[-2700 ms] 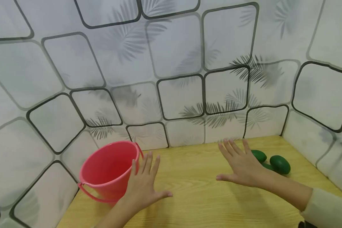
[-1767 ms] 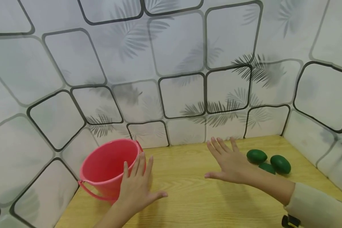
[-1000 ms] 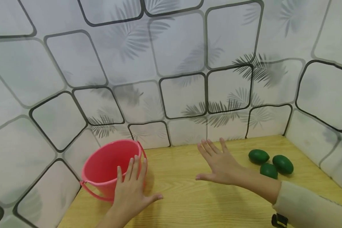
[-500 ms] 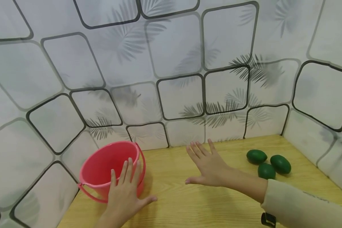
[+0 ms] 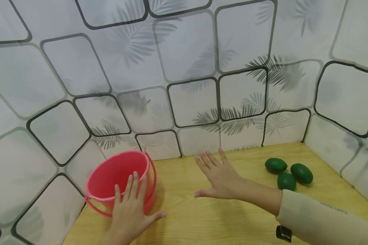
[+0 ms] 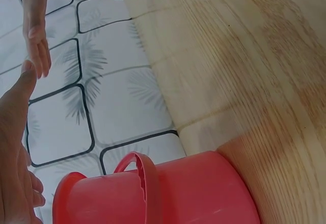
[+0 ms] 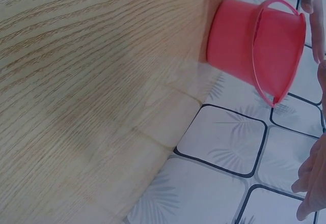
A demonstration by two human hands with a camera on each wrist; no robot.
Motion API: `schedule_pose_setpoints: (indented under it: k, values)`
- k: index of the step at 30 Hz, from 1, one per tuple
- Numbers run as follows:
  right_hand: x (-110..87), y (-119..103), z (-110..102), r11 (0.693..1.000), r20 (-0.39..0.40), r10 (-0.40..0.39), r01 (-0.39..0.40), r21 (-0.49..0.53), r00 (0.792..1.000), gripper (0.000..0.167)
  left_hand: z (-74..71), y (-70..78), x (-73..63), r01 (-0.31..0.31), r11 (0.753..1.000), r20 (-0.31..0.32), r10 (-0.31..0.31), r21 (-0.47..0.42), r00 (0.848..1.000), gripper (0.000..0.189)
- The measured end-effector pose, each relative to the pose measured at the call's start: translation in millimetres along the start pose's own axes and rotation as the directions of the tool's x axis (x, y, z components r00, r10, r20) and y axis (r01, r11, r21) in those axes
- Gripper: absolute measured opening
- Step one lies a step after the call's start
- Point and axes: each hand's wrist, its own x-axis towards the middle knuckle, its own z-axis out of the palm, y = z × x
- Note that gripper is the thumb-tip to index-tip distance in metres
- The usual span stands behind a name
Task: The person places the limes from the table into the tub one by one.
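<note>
My left hand is held up with fingers straight and spread, in front of the pink bucket. In the left wrist view a gap shows between this hand and the bucket. My right hand, fingers also straight and spread, hovers above the middle of the table with nothing in it. Three smooth dark green oval fruits lie grouped at the right: one at the back, one at the right, one in front. The bucket stands upright, its handle hanging down.
The light wooden table meets a patterned wall at the back and more wall on the right. The bucket is close to the left wall. A black strap shows at the right sleeve.
Both hands have drifted left, the right one further, from beside the green fruits to mid-table. All three fruits are now uncovered. The bucket and fruits have stayed in place.
</note>
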Motion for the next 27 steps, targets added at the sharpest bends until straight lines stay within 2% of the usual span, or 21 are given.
schedule_pose_setpoints:
  k: [8, 13, 17, 23, 27]
  values:
    - [3.9, -5.1, 2.4, 0.999, -0.028, -0.04, 0.039, -0.011, 0.999, 0.102, -2.2, -1.4, -6.2, 0.039, 0.999, 0.069, -0.039, 0.001, 0.997, 0.11]
    - [5.7, -9.3, 5.5, 0.998, -0.076, -0.066, 0.065, -0.027, 0.995, 0.101, -2.6, -3.0, -9.8, 0.035, 0.999, 0.06, -0.036, 0.01, 0.998, 0.11]
    - [9.5, -12.5, 6.5, 0.996, -0.084, -0.082, 0.077, -0.052, 0.993, 0.101, -2.4, -3.8, -12.9, 0.048, 0.999, 0.054, -0.049, 0.015, 0.997, 0.112]
    - [18.3, -16.0, 8.5, 0.991, -0.09, -0.111, 0.104, -0.082, 0.99, 0.1, 1.0, -7.7, -16.6, 0.039, 0.998, -0.015, -0.038, 0.047, 0.999, 0.115]
    - [26.4, -15.0, 12.2, 0.99, -0.109, -0.126, 0.117, -0.082, 0.986, 0.099, -0.7, -9.6, -14.2, 0.045, 0.998, -0.006, -0.045, 0.041, 0.999, 0.115]
